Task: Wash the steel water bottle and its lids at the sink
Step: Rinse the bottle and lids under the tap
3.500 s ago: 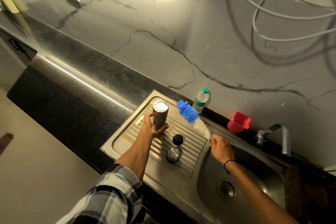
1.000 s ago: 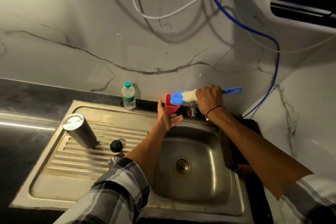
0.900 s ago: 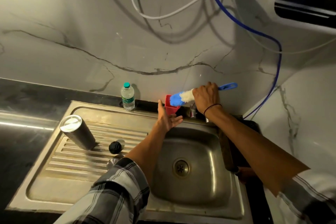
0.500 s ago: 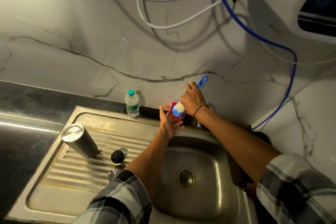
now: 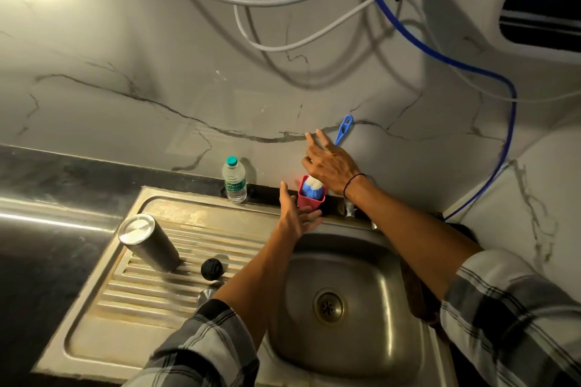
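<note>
- The right hand (image 5: 330, 166) is spread open, fingers splayed, just above the red cup (image 5: 309, 199); it grips nothing. The brush (image 5: 312, 190) stands head-down in that cup, its blue handle (image 5: 343, 130) leaning on the wall beyond the right hand.
- The left hand (image 5: 297, 214) is open too, palm turned up, right beside the cup's near side and holding nothing.
- The bottle (image 5: 147, 243) stands inverted on the drainboard (image 5: 176, 289), well to the left of both hands. A black lid (image 5: 212, 268) lies just right of it. A steel lid (image 5: 206, 292), I think, peeks out from behind the left forearm; most of it is hidden.
- The step looks like parking the brush. To do it well, leave the head seated deep in the cup and the handle propped on the wall, and pull both hands away without knocking the cup, which sits on a narrow ledge and could tip into the basin (image 5: 352, 317).
- No water runs; the tap (image 5: 349, 209) under the right wrist is mostly hidden.
- The ribbed steel drainboard looks stained, and the basin is bare. A plastic bottle (image 5: 234, 181) stands left of the left hand on the ledge.
- The dark desk (image 5: 47, 198) stretches far left; pale hoses (image 5: 283, 3) and a blue hose (image 5: 490, 72) loop over the veined wall above the hands.
</note>
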